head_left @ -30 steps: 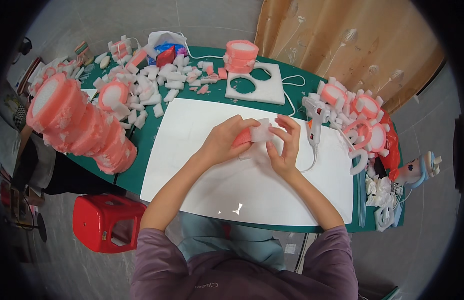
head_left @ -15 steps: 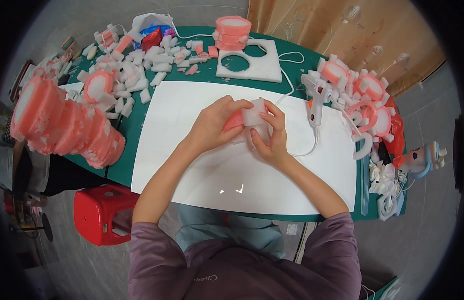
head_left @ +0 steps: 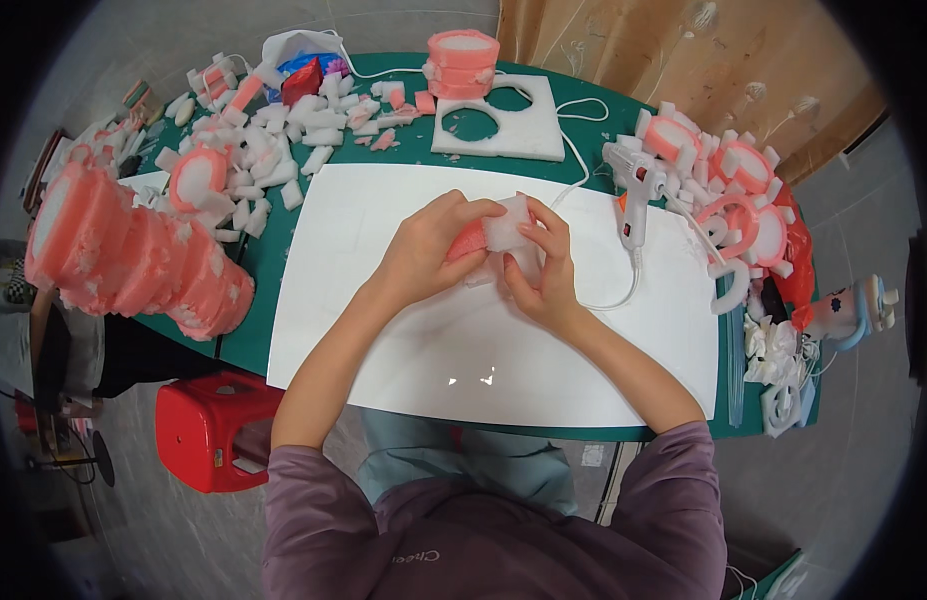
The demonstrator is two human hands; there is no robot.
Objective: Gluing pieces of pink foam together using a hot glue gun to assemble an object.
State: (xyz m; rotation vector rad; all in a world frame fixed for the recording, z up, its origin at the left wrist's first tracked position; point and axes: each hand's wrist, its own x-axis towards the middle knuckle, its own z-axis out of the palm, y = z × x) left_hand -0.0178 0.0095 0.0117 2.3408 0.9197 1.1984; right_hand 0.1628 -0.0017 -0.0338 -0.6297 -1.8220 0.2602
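Observation:
Over the middle of the white board [head_left: 403, 350], both my hands hold one small pink and white foam piece [head_left: 507, 228]. My left hand [head_left: 433, 245] is closed around its pink side [head_left: 468, 242], thumb below and fingers above. On the white side, my right hand [head_left: 545, 265] grips with thumb and fingertips. Part of the piece is hidden behind my fingers. To the right of my hands, a white hot glue gun [head_left: 635, 195] rests on the board, its cord trailing from the handle.
Stacked pink foam rings [head_left: 133, 240] stand at the left, beside loose white foam scraps [head_left: 268, 150]. A foam sheet with round holes [head_left: 533, 120] and a pink foam cylinder [head_left: 463, 65] lie at the back. More foam rings [head_left: 743, 170] crowd the right. A red stool [head_left: 208, 425] stands below left.
My hands keep their grip on the foam piece with almost no movement. The view has shifted slightly, so the table and board appear a little farther right.

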